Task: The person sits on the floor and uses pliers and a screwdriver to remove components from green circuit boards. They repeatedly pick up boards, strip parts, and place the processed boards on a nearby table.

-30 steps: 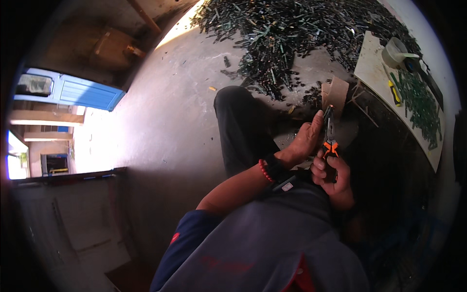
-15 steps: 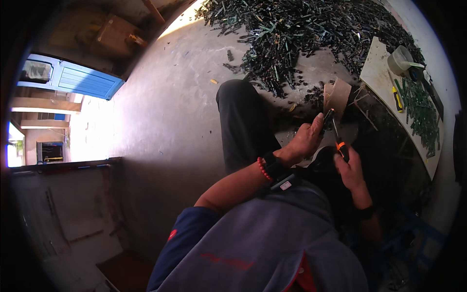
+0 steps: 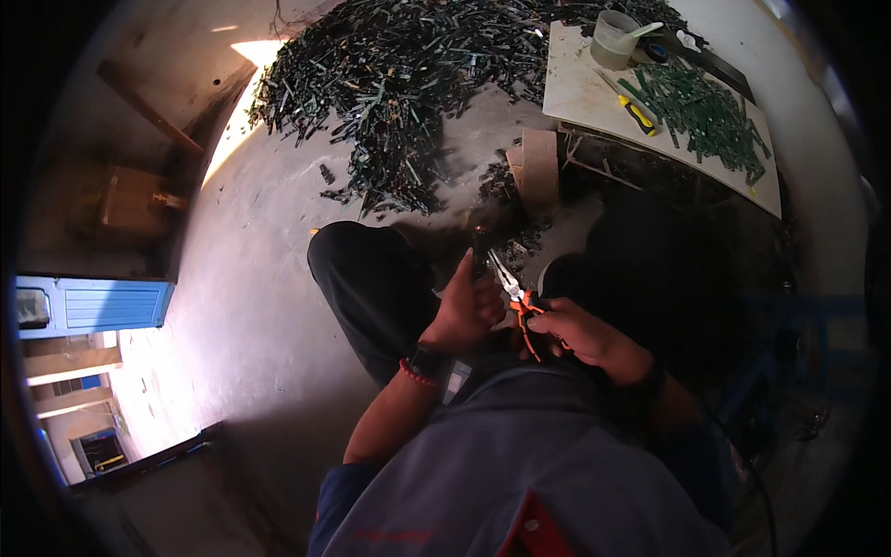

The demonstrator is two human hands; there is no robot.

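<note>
Both my hands are in front of my lap, between my bent knees. My right hand (image 3: pixel 587 336) is closed on long-nose pliers (image 3: pixel 517 295) with orange and black handles. The pliers' handles are spread, and their jaws point up and to the left, with a narrow gap between the tips. Just left of the jaws, my left hand (image 3: pixel 467 304) is closed with its thumb up along a dark narrow strip (image 3: pixel 479 243). The strip's top end shows a small orange-brown spot. Its lower part is hidden in the fingers.
A large heap of dark strips (image 3: pixel 399 102) covers the floor ahead. A cardboard piece (image 3: pixel 538 172) stands nearer. At the right, a low pale board (image 3: pixel 580 88) carries a plastic measuring cup (image 3: pixel 613 39), a yellow-black screwdriver (image 3: pixel 638 116) and many green strips (image 3: pixel 701 111). Blue door at far left (image 3: pixel 111 306).
The view has swung to the right. The pliers' tips, earlier close to the strip's top, are now lower beside my left hand, and their handles have spread.
</note>
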